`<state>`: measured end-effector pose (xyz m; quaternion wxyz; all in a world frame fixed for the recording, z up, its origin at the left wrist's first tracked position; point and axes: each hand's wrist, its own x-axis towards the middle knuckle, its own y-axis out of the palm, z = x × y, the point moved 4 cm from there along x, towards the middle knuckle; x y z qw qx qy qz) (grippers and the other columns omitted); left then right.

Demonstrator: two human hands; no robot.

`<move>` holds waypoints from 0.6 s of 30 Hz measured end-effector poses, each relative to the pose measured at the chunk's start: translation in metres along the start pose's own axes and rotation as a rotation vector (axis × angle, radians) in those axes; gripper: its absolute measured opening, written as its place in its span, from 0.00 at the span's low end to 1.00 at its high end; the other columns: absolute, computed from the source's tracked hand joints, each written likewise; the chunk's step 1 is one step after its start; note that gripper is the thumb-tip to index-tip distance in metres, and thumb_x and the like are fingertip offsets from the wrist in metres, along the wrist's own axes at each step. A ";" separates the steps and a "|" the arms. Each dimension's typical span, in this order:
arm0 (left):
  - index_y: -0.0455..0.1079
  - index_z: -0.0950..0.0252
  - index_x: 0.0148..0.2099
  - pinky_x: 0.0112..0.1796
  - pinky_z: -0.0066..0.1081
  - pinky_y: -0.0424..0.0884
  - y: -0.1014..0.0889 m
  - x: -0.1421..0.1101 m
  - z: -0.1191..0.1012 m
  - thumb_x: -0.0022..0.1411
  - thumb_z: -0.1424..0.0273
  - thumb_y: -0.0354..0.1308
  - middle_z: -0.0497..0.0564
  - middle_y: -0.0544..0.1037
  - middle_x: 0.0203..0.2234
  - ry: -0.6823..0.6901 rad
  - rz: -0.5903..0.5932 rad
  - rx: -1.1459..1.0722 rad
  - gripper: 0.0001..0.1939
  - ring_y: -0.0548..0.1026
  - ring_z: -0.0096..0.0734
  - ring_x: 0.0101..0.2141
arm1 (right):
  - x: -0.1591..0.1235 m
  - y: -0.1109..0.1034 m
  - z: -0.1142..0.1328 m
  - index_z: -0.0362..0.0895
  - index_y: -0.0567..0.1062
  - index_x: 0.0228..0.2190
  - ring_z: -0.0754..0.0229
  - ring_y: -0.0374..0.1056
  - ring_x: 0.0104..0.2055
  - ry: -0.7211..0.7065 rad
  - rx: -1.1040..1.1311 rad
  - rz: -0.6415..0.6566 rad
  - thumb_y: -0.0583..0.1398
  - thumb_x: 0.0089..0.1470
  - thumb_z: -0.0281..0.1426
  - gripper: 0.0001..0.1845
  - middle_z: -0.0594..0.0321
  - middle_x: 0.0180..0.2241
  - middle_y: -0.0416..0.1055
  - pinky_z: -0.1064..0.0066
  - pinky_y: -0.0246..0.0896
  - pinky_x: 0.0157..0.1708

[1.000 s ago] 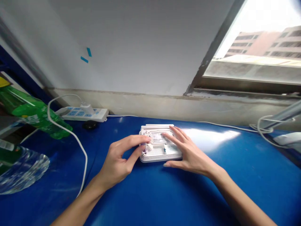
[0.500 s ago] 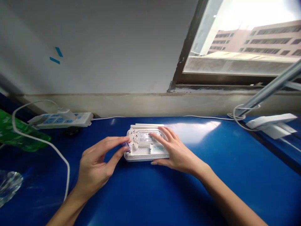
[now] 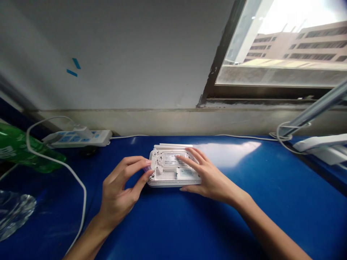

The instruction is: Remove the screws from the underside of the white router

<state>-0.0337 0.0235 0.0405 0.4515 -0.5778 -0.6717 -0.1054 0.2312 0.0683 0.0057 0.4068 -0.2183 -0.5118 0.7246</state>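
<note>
A white router (image 3: 169, 169) lies upside down on the blue table (image 3: 189, 227), its perforated underside and label facing up and its antennas folded along the far edge. My left hand (image 3: 120, 191) pinches the router's left edge between thumb and forefinger, near a small hinge part. My right hand (image 3: 210, 178) rests on the right half of the router, fingers stretched flat over the label and thumb along the front edge.
A white power strip (image 3: 81, 138) with a plug sits at the back left, and its white cable (image 3: 80, 187) loops down the table. A green bottle (image 3: 16, 150) and a clear plastic bottle (image 3: 13, 211) lie at the left. A white device (image 3: 322, 144) and metal arm stand at the right, under the window.
The view has swung right, then slightly back. My left forefinger came off the top of the router to its left edge. The right hand stays flat on it.
</note>
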 end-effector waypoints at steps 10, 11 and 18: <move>0.76 0.60 0.54 0.50 0.32 0.77 0.001 0.003 -0.007 0.65 0.83 0.63 0.49 0.82 0.47 0.037 0.013 -0.033 0.18 0.81 0.32 0.47 | -0.002 0.003 -0.005 0.59 0.55 0.70 0.44 0.33 0.76 -0.036 0.024 0.001 0.67 0.55 0.49 0.48 0.59 0.75 0.39 0.45 0.48 0.69; 0.76 0.60 0.52 0.48 0.32 0.77 0.000 0.004 -0.008 0.64 0.83 0.65 0.49 0.81 0.46 0.039 -0.004 -0.027 0.18 0.80 0.32 0.46 | -0.002 0.002 -0.005 0.59 0.54 0.70 0.43 0.33 0.76 -0.032 0.021 0.005 0.67 0.55 0.49 0.48 0.59 0.75 0.38 0.44 0.48 0.69; 0.75 0.61 0.53 0.49 0.27 0.75 0.000 0.005 -0.009 0.63 0.82 0.66 0.49 0.79 0.45 0.076 -0.013 0.033 0.18 0.79 0.28 0.45 | -0.027 -0.072 -0.002 0.61 0.66 0.64 0.39 0.51 0.72 -0.045 0.069 -0.136 0.65 0.58 0.51 0.36 0.61 0.71 0.54 0.42 0.59 0.64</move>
